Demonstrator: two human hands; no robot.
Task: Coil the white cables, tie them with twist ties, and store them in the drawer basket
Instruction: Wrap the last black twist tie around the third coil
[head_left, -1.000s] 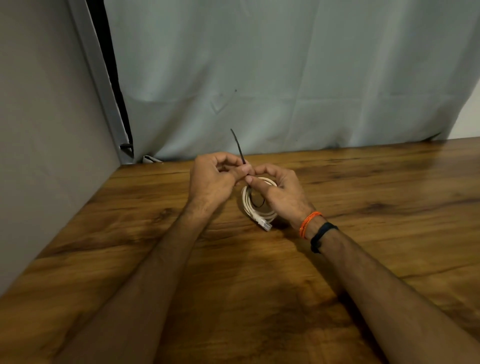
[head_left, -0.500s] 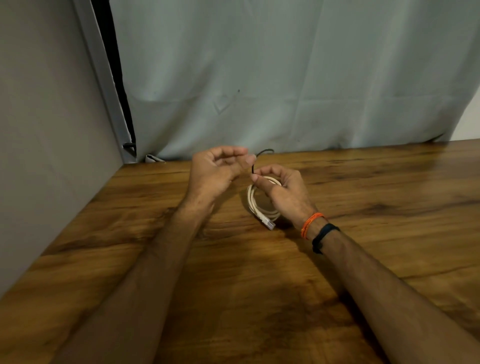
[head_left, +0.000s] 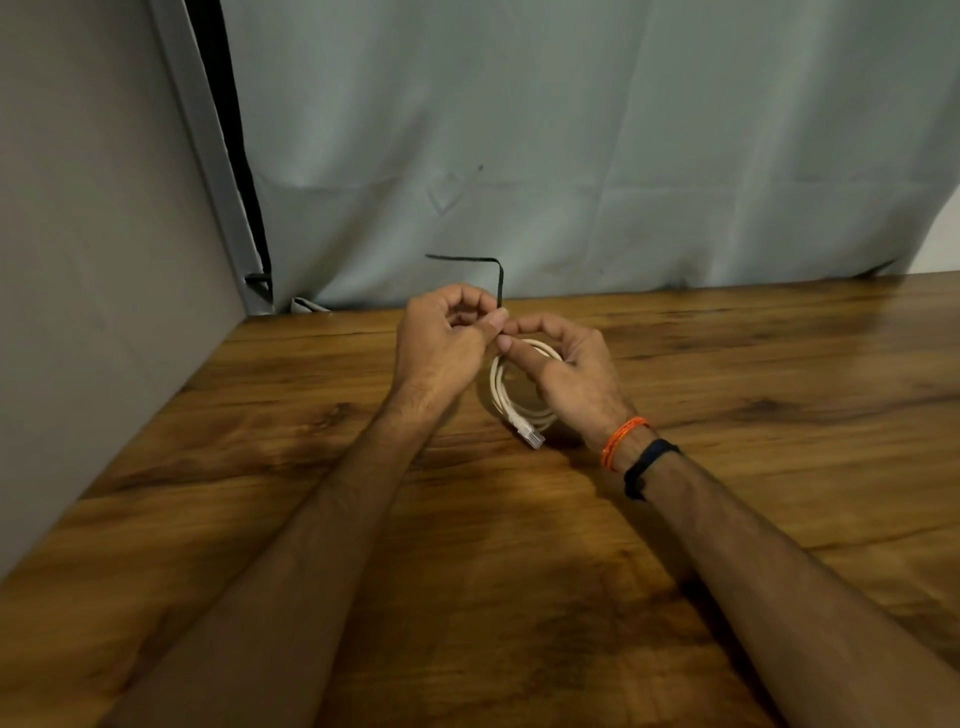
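The white cable (head_left: 519, 395) sits coiled in a small ring on the wooden counter (head_left: 779, 415), its clear plug (head_left: 532, 435) pointing toward the person at the near edge of the coil. The right hand (head_left: 571, 374) curls over the far right side of the coil, thumb and fingers grasping the loops. The left hand (head_left: 441, 343) is just left of the coil's far edge, its grip pinching a black twist tie (head_left: 497, 283) where the two hands meet. The tie rises above the coil, then bends sharply left. Behind the coil hangs a pale curtain (head_left: 623, 156). An orange thread (head_left: 621, 441) and dark band (head_left: 647, 465) circle the right wrist.
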